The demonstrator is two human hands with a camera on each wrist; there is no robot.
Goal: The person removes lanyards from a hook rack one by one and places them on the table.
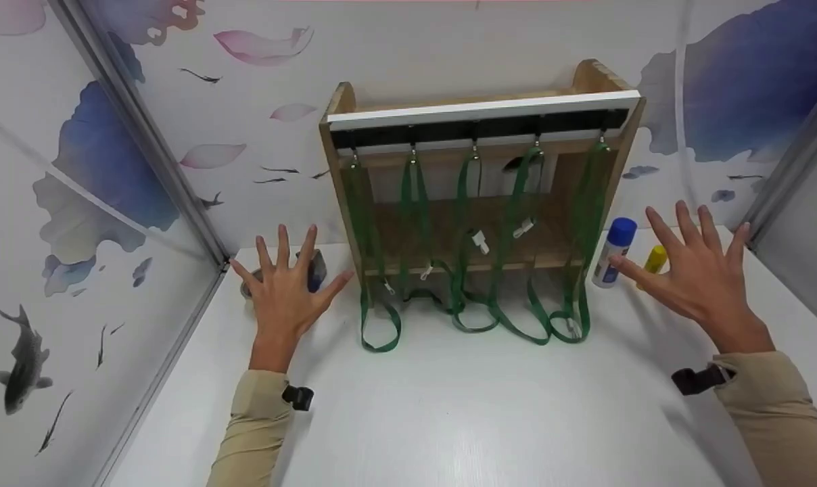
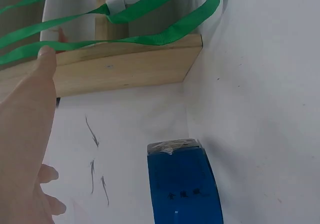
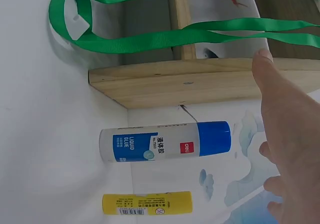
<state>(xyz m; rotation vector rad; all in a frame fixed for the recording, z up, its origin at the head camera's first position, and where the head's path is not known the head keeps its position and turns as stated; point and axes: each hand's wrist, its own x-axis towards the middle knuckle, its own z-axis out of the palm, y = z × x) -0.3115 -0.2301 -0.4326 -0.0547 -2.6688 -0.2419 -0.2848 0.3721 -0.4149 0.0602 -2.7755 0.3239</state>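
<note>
A: From the head view we see our left hand point(image 1: 283, 291) spread flat, fingers apart, holding nothing, hovering over a roll of tape point(image 1: 314, 270) at the far left of the white table point(image 1: 462, 406). Our right hand point(image 1: 696, 277) is spread the same way on the right, just near a glue bottle point(image 1: 613, 251) and a yellow stick point(image 1: 654, 259).

B: Between them stands the wooden rack point(image 1: 479, 169), green straps point(image 1: 462, 270) hanging from its rail and looping onto the table.

A: At the left wrist we see the blue tape roll point(image 2: 184, 184) upright near the rack's corner point(image 2: 130, 68), our fingers point(image 2: 25, 129) straight and off it.

B: At the right wrist the glue bottle point(image 3: 165, 142) and yellow stick point(image 3: 147, 203) stand beside the rack point(image 3: 180, 81); our fingers point(image 3: 287, 134) are straight, touching neither.
</note>
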